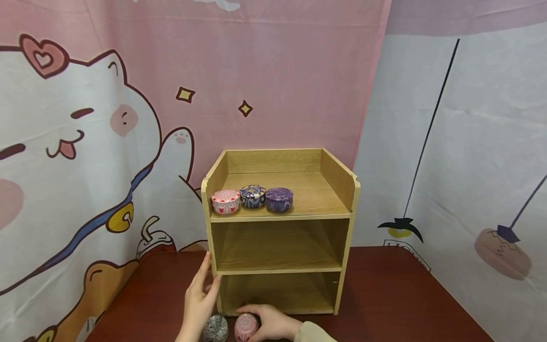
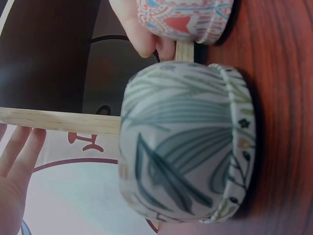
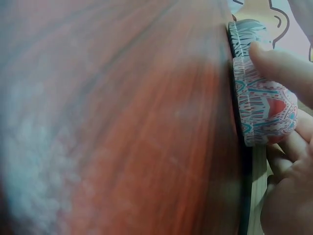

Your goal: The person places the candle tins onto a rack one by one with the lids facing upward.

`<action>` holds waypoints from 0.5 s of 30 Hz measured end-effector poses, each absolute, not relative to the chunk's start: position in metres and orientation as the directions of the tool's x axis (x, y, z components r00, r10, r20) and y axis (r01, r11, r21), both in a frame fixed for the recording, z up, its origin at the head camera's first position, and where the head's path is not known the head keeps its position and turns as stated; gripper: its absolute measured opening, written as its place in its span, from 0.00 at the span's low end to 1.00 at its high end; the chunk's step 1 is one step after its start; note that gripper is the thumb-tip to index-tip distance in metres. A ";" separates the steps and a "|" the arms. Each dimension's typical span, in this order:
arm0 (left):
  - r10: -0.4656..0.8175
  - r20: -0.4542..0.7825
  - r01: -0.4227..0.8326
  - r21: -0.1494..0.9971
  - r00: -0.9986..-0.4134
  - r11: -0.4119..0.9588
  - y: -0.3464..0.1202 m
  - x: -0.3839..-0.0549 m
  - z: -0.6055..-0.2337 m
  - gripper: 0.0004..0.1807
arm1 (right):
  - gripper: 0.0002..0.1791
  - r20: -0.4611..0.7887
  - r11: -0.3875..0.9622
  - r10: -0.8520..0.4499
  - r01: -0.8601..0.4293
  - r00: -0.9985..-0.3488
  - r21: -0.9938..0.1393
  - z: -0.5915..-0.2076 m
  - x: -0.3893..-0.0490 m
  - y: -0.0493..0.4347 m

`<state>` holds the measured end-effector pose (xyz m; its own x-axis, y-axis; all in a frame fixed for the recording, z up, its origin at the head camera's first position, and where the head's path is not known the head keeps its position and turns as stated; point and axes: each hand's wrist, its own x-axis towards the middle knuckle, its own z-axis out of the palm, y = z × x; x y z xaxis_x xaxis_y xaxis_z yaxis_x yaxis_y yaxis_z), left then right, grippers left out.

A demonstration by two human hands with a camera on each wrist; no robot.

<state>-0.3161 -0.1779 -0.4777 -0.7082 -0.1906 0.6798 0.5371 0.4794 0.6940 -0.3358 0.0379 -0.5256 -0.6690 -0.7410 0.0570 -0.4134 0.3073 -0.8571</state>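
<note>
My right hand (image 1: 273,323) holds a round pink tin (image 1: 246,327) with a red pattern, standing on the table in front of the shelf. Its thumb (image 3: 279,68) lies on one side of the tin, the other fingers curl behind. Left of that tin stands a grey-green tin (image 1: 215,328) with a leaf pattern, large in the left wrist view. My left hand (image 1: 200,297) touches the left side of the wooden shelf (image 1: 278,272), its fingers straight and pointing up. It holds nothing.
On the shelf's top board, toward the left, three tins form a row: red-and-white (image 1: 225,202), blue floral (image 1: 252,196) and purple (image 1: 279,199). Beneath are two open compartments. The dark red table (image 1: 397,294) reaches back to a cartoon-printed curtain (image 1: 290,76).
</note>
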 end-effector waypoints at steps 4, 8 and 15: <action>-0.189 0.689 0.545 0.686 -0.699 0.483 -0.178 -0.316 -0.479 0.40 | 0.35 0.053 0.310 -0.748 -0.419 -0.662 -0.854 -0.526 -0.335 0.040; -0.188 0.693 0.549 0.682 -0.696 0.484 -0.178 -0.316 -0.479 0.40 | 0.35 0.064 0.311 -0.759 -0.446 -0.648 -0.839 -0.525 -0.337 0.041; -0.187 0.679 0.538 0.694 -0.710 0.479 -0.179 -0.316 -0.478 0.40 | 0.34 0.074 0.308 -0.766 -0.466 -0.638 -0.829 -0.525 -0.340 0.043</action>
<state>-0.3165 -0.1787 -0.4777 -0.7098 -0.1866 0.6792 0.5379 0.4790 0.6937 -0.3398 0.0427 -0.5254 -0.6381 -0.7664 0.0738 -0.4663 0.3083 -0.8292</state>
